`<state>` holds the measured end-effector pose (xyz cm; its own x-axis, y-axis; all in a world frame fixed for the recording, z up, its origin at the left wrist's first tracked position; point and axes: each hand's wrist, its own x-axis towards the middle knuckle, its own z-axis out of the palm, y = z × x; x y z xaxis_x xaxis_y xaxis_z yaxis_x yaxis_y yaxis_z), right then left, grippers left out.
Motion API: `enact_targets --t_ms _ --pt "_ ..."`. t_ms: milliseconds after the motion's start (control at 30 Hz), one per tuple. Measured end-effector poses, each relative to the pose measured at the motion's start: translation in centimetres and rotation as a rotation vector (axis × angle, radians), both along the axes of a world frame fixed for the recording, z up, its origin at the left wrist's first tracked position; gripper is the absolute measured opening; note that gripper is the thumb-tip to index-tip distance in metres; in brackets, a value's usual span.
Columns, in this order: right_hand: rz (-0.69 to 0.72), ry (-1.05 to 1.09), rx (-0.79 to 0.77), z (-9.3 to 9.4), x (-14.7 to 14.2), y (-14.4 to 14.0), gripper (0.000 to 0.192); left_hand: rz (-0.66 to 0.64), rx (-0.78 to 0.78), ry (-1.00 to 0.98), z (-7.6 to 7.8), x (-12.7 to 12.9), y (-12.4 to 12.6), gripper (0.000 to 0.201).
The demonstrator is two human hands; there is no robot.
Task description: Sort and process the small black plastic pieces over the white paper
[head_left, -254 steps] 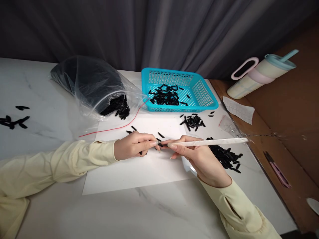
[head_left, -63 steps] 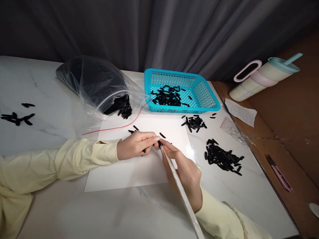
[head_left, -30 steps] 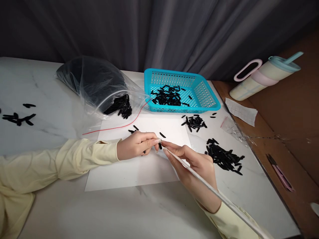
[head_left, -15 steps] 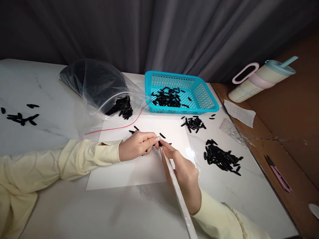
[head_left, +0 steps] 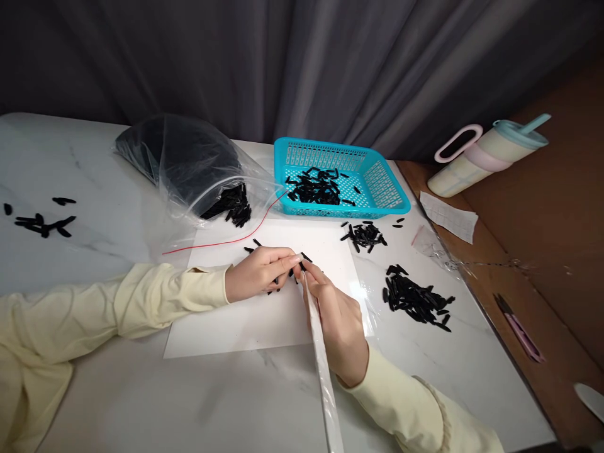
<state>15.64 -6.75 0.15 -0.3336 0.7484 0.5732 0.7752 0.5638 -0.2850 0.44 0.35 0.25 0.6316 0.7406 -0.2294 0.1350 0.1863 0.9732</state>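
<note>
My left hand (head_left: pixel 262 273) is closed in a pinch, thumb against forefinger, on a small black elongated piece that is mostly hidden. Close against it, my right hand (head_left: pixel 336 318) wraps round a long, white, plastic-wrapped cord-like tool (head_left: pixel 325 384). Its upper end meets the left fingertips, and its lower part runs toward me out of view. Beneath both hands lies a white sheet (head_left: pixel 226 327) with several loose black pieces (head_left: pixel 276 286) on it, some partly covered by the fingers.
A blue basket (head_left: pixel 401 204) holding black pieces stands behind the hands. To its left lies a clear zip bag (head_left: pixel 198 157) full of them. Two heaps, one smaller (head_left: pixel 365 236) and one larger (head_left: pixel 418 299), sit at right. A tumbler (head_left: pixel 476 165) and a pink-handled cutter (head_left: pixel 521 330) lie beyond.
My right hand has shifted slightly left and the white tool has swung to a steeper angle. My left hand stays nearly in place, still pinching. The view has shifted a little.
</note>
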Motion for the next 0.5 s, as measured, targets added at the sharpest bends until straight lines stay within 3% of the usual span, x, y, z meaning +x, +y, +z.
enact_targets --t_ms 300,500 --pt "-0.099 0.093 0.019 -1.3 0.1 -0.1 0.006 -0.013 -0.022 -0.010 0.2 -0.1 0.0 0.029" --pt "-0.180 0.277 -0.133 -0.1 0.4 0.1 0.009 -0.017 -0.032 -0.036 -0.2 -0.1 0.1 0.031"
